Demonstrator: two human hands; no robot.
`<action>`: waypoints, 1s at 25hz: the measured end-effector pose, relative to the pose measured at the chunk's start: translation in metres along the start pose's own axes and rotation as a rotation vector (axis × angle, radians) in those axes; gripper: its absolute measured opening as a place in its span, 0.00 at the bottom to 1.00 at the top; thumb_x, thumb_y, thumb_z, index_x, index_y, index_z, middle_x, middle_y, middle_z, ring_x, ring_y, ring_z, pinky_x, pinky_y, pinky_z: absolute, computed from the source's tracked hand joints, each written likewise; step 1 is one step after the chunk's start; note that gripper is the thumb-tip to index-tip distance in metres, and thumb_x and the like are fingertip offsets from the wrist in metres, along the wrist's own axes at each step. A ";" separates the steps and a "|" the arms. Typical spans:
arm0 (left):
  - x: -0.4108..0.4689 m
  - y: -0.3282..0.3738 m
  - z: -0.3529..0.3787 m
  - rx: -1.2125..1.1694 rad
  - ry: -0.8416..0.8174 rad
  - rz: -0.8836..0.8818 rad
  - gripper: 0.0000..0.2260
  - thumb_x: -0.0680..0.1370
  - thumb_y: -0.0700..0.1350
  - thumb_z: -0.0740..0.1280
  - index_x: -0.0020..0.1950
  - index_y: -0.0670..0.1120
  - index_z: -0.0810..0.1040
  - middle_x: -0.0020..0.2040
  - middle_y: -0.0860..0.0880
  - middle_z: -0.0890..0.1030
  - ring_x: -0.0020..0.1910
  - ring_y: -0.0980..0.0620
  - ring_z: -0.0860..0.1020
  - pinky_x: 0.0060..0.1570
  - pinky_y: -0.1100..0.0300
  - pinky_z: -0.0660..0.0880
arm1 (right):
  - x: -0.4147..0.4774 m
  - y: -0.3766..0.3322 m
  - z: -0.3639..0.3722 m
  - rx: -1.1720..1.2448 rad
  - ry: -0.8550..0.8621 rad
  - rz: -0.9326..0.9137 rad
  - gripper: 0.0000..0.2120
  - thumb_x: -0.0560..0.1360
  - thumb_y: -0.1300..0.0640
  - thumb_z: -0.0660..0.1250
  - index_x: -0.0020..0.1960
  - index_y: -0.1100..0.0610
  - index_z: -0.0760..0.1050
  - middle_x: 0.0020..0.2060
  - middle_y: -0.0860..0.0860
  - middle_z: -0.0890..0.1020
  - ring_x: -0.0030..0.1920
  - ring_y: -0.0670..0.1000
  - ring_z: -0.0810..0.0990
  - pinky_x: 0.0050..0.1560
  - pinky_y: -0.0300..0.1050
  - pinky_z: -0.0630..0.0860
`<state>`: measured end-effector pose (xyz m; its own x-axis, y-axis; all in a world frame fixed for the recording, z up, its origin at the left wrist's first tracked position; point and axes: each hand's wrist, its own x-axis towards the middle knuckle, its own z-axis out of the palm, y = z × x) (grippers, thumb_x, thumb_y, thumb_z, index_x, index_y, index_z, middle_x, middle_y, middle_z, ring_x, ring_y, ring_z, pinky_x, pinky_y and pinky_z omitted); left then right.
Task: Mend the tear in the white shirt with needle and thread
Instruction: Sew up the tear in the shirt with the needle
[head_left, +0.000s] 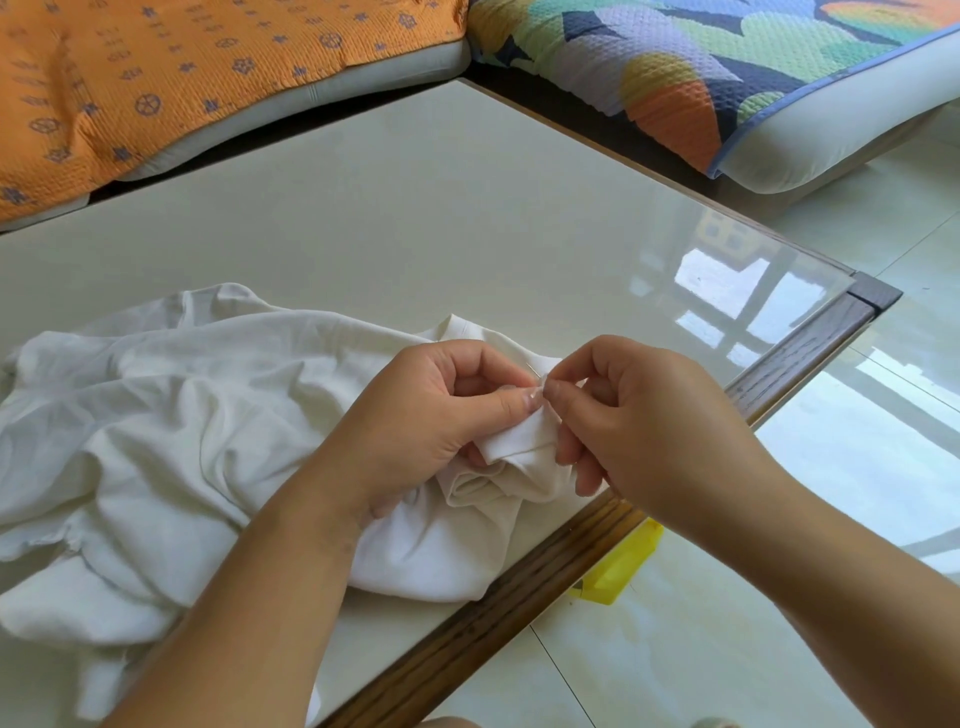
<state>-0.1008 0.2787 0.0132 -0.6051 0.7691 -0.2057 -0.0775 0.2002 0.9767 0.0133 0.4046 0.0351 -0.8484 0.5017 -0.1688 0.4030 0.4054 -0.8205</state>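
The white shirt (156, 441) lies crumpled on the cream table (415, 218), spread to the left. My left hand (431, 415) grips a folded edge of the shirt between thumb and fingers near the table's right edge. My right hand (644, 426) pinches a thin needle (535, 373) at that fold, its tip poking up to the left above the cloth. The thread is too fine to make out. The tear itself is hidden between my fingers.
The table's wooden edge (571, 551) runs diagonally under my right wrist. A yellow object (623, 566) lies on the tiled floor below it. An orange cushion (156, 78) and a multicoloured cushion (701, 67) border the table's far sides.
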 end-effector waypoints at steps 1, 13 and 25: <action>0.001 -0.001 0.000 -0.005 0.007 -0.001 0.02 0.74 0.39 0.72 0.46 0.42 0.83 0.48 0.32 0.82 0.44 0.41 0.79 0.52 0.38 0.75 | 0.000 0.000 0.000 0.011 0.004 -0.001 0.07 0.80 0.53 0.62 0.44 0.50 0.74 0.26 0.47 0.82 0.19 0.41 0.72 0.22 0.30 0.66; 0.000 -0.002 0.004 0.030 -0.001 0.011 0.06 0.76 0.40 0.71 0.49 0.43 0.87 0.43 0.43 0.86 0.44 0.49 0.85 0.46 0.57 0.80 | 0.010 -0.003 -0.006 0.359 -0.123 0.075 0.05 0.80 0.56 0.64 0.51 0.57 0.76 0.30 0.56 0.84 0.28 0.55 0.82 0.25 0.41 0.75; -0.002 0.000 0.004 0.031 -0.035 -0.071 0.09 0.72 0.46 0.74 0.51 0.48 0.87 0.47 0.48 0.87 0.50 0.51 0.85 0.53 0.56 0.79 | 0.035 -0.007 -0.038 1.064 0.064 0.117 0.06 0.83 0.61 0.56 0.50 0.62 0.70 0.35 0.59 0.84 0.35 0.54 0.85 0.33 0.41 0.81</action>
<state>-0.0967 0.2798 0.0129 -0.5712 0.7726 -0.2771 -0.0944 0.2735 0.9572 -0.0057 0.4483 0.0555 -0.7919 0.5457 -0.2740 -0.0515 -0.5068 -0.8605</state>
